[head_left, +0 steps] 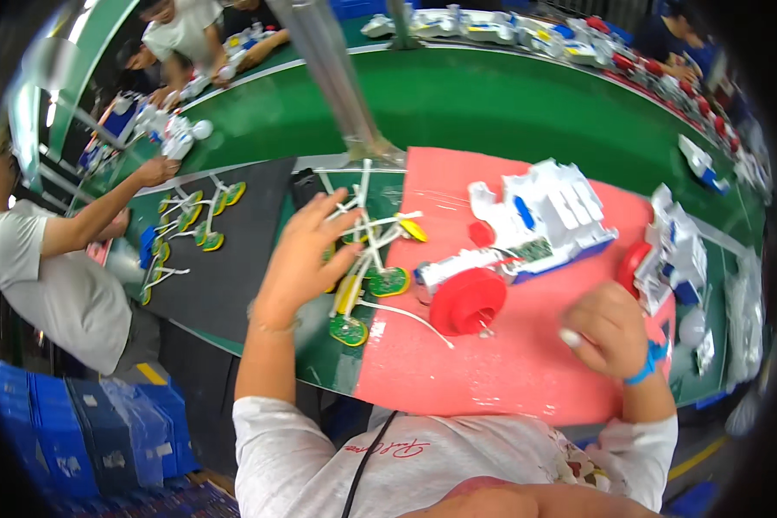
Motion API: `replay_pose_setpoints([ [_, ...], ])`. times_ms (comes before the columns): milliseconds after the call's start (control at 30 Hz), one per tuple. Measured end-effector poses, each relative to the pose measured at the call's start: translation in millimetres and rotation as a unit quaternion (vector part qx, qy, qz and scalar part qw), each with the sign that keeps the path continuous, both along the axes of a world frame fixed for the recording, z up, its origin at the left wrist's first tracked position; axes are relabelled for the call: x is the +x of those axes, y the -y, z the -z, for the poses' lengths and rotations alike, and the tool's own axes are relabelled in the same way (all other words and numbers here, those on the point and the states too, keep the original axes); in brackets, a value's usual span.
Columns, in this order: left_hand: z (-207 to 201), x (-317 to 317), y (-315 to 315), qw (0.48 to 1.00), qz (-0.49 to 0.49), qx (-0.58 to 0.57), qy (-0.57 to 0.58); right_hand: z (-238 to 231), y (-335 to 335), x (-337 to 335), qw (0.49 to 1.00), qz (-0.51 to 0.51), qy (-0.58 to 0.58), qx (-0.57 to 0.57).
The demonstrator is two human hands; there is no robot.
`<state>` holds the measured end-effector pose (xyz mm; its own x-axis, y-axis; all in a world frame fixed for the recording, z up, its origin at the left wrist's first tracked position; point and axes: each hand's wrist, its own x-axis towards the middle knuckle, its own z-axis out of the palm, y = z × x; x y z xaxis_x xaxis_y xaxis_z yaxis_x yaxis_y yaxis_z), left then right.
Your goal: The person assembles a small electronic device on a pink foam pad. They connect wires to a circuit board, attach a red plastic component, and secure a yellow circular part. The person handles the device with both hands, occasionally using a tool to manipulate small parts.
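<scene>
Watching remotely, I see left hand [306, 252] splayed beside green boards [349, 331] left of pink mat [509, 367], right hand [609, 328] curled over it

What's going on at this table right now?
Someone works with bare hands at a bench. The left hand is spread over a cluster of green and yellow round boards with white wires; whether it grips one is unclear. The right hand is curled above the pink mat. On that mat lies a white housing, with a red round part at its near side. To the left, a co-worker reaches toward another white part.
</scene>
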<state>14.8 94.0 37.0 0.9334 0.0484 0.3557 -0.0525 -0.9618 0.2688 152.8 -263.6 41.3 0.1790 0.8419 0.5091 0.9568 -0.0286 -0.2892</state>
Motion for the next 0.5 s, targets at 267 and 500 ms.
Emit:
replay_pose_setpoints([
  [267,11,3,107,0.979,0.035,-0.196,-0.044,46,-46,27,0.991,0.123,0.031,-0.030],
  [500,31,3,112,0.983,0.077,-0.166,0.010,56,-25,28,0.992,0.069,0.047,-0.094],
])
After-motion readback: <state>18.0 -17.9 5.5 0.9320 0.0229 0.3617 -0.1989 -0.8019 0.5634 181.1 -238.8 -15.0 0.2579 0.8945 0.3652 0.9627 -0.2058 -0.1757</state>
